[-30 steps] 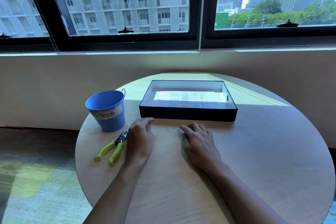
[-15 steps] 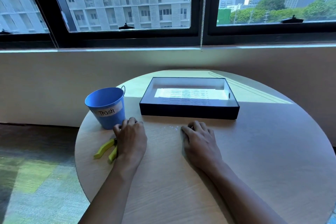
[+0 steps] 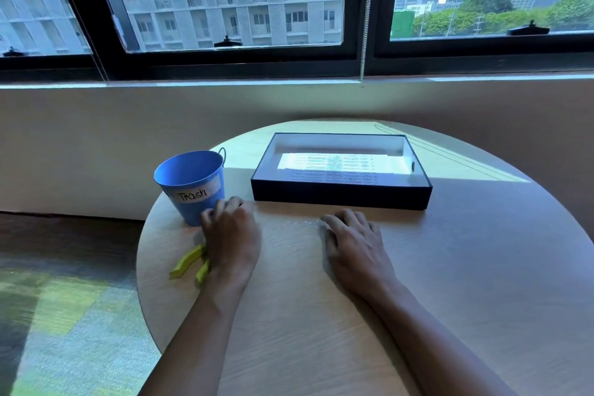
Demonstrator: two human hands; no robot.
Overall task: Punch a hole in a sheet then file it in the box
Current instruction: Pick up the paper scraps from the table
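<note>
A black shallow box (image 3: 340,197) stands at the far middle of the round table, with a printed sheet (image 3: 337,167) lying flat inside it. A hole punch with yellow-green handles (image 3: 188,262) lies at the table's left edge. My left hand (image 3: 232,239) covers its head, fingers curled and close to the bucket; whether it grips the punch is hidden. My right hand (image 3: 353,243) lies flat, palm down, in front of the box, holding nothing. Tiny white paper specks (image 3: 302,222) dot the table between my hands.
A blue bucket labelled "Trash" (image 3: 189,183) stands left of the box, touching distance from my left fingers. The wooden table (image 3: 466,267) ends close behind the box, below a wall and window. Carpeted floor lies to the left.
My left hand has slid left, from beside the punch to over its head and up against the bucket. The punch and my right hand have stayed put.
</note>
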